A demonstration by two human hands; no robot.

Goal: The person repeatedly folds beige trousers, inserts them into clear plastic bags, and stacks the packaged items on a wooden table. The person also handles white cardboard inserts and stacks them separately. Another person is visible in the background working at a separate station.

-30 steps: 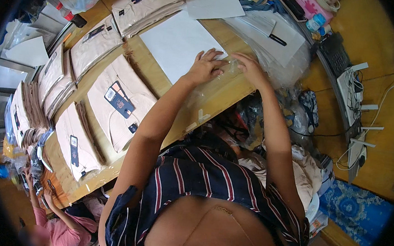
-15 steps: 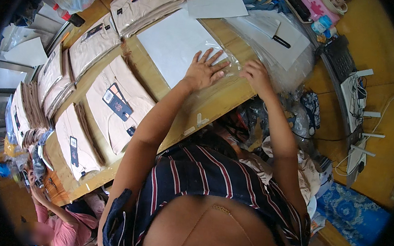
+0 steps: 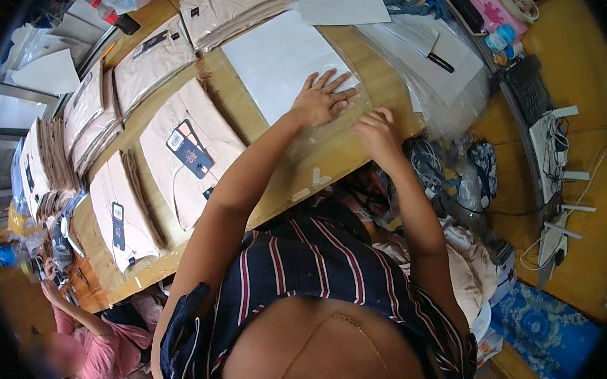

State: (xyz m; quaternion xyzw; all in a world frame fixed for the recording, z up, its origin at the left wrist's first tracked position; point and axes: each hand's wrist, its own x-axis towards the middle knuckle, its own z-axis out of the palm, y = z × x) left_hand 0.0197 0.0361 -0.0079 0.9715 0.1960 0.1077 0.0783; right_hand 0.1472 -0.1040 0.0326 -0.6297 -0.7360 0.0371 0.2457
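A clear plastic bag (image 3: 307,139) with a white sheet (image 3: 279,55) inside lies flat on the wooden table. My left hand (image 3: 322,101) rests palm down on its right part, fingers spread. Close by on the right, my right hand (image 3: 380,133) has its fingers curled together at the bag's edge; the thin film between the fingertips is hard to see. To the left of my left arm lies a folded light pink garment (image 3: 188,150) with a dark hang tag (image 3: 191,151). Another folded pink garment (image 3: 120,208) with a tag is farther left.
Bagged pink garments (image 3: 235,5) are stacked along the far and left sides. More plastic bags (image 3: 457,105) lie on the right, with a black-handled knife (image 3: 439,61) on top. Beyond stand a telephone (image 3: 529,85) and white routers (image 3: 549,154). A person in pink (image 3: 113,342) sits at lower left.
My right hand has moved a little left and nearer, closer to my left hand. My left hand stays flat on the bag. The whole view has shifted slightly.
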